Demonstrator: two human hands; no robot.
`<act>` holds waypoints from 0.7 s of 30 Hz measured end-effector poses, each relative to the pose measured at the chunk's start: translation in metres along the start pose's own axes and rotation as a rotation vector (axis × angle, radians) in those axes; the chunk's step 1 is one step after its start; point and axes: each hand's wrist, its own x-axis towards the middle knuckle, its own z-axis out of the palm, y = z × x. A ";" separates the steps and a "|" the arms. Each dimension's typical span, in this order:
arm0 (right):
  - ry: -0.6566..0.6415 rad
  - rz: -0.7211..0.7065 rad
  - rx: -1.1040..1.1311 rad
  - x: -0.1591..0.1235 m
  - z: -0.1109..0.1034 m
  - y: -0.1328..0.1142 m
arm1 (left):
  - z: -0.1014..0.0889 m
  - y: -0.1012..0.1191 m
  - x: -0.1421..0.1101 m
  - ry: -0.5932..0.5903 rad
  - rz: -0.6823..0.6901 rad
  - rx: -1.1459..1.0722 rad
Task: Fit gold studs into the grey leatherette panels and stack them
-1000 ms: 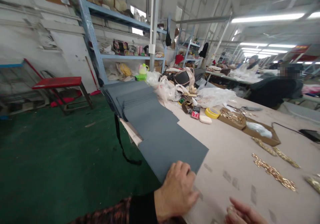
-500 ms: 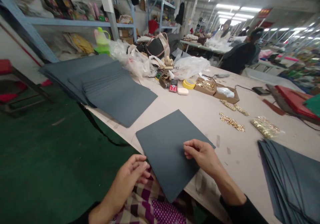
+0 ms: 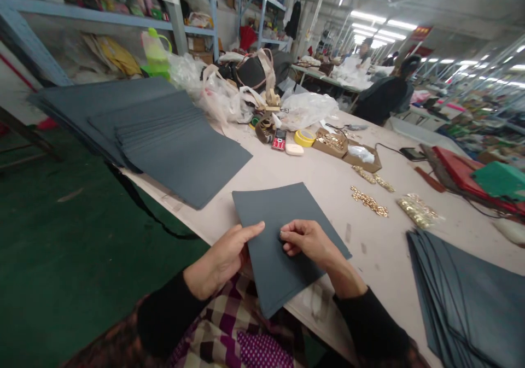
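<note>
A dark blue-grey flat panel (image 3: 279, 209), leather-like in look, lies at the table's near edge and partly overhangs it. My left hand (image 3: 223, 258) grips its left edge, thumb on top and fingers hidden underneath; that side is slightly bent up. Over the middle of the panel my right hand (image 3: 314, 245) is closed in a pinch. A tiny glint shows at its fingertips, too small to name. Loose gold-coloured metal pieces (image 3: 369, 201) lie on the table to the right.
Stacked panels (image 3: 180, 155) lie at left; another pile (image 3: 484, 291) is at right. Farther back are small boxes (image 3: 330, 142) of metal parts, yellow tape (image 3: 304, 138), a red phone (image 3: 279, 139) and plastic bags (image 3: 307, 111). Co-workers sit in the background.
My left hand has moved up and right from beside the panel and taken hold of its left edge. My right hand has shifted slightly left, still pinched.
</note>
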 end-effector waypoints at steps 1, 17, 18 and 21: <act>-0.006 0.007 0.012 0.001 0.000 0.000 | 0.002 0.001 0.006 0.006 -0.026 0.003; -0.050 -0.023 0.020 0.005 0.009 -0.001 | 0.003 -0.007 0.010 0.037 -0.077 0.043; -0.038 -0.020 0.019 0.004 0.011 -0.001 | 0.003 -0.008 0.007 0.026 -0.072 0.082; 0.010 -0.026 -0.049 0.002 0.013 -0.001 | 0.003 -0.012 -0.001 0.075 0.031 0.330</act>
